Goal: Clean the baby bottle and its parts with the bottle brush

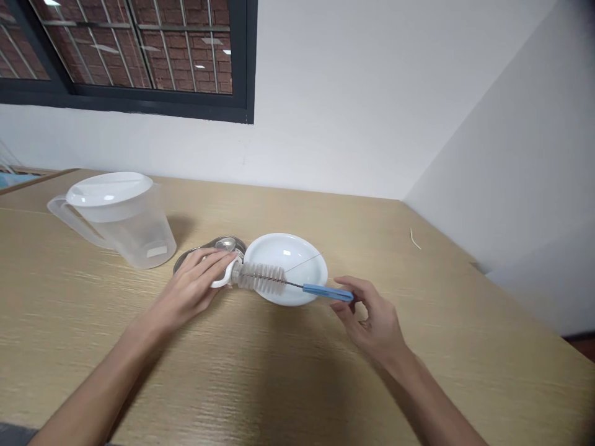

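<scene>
In the head view, my right hand (372,316) pinches the end of the blue handle of a bottle brush (328,292) between thumb and fingers. The clear-bristled head points left, its tip at the mouth of a small vessel with a white curved handle or rim (225,275). My left hand (198,282) is wrapped over this vessel and hides most of it, so its kind cannot be made out. Beneath the brush stands a white bowl (287,243); a thin wire or line (304,262) crosses it. A metal tray (218,241) shows partly behind my left hand.
A clear plastic pitcher (134,232) with a white lid stands at the left of the wooden table (209,371). A short pale bent strip (414,240) lies at the right. Behind are a white wall (334,111) and a barred window (139,49).
</scene>
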A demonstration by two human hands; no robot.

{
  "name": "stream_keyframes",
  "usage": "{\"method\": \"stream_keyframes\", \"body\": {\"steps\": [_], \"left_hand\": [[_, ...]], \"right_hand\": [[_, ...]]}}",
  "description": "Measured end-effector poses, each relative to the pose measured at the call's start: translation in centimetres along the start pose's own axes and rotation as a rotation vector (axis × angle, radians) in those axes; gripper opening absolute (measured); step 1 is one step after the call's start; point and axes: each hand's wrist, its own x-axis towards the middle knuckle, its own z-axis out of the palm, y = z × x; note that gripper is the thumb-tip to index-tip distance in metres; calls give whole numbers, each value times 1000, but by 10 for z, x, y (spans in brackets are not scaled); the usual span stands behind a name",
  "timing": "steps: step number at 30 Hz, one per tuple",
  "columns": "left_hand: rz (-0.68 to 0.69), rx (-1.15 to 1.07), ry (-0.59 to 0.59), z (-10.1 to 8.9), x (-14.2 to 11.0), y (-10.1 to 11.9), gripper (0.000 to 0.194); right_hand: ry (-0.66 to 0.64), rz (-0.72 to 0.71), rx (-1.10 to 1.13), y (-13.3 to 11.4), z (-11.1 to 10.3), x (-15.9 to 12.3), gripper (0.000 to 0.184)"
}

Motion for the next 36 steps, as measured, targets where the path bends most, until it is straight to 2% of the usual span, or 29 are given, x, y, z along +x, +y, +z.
{"method": "stream_keyframes", "body": {"steps": [2,7,14,21,26,30,36], "left_hand": [[-19,-6,-3,0,0,-1,55],[-21,-35,-49,-4,1,1,52],[-21,-82,-132,-7,2,9,56],[-39,-66,-128,-7,4,13,58],[-48,-53,-83,-8,7,16,55],[-32,-39,-55,-9,7,15,51],[-21,-50,-101,-8,3,10,52]], "right_hand": [[42,-49,0,0,1,1,35],[121,-189,-60,0,-2,6,32],[250,-201,-113,-1,-6,2,40],[309,-199,-104,-3,-2,-6,39],[382,-339,-89,0,1,-8,50],[373,-362,-63,2,1,-9,57],[355,-358,-75,0,-4,-6,52]]}}
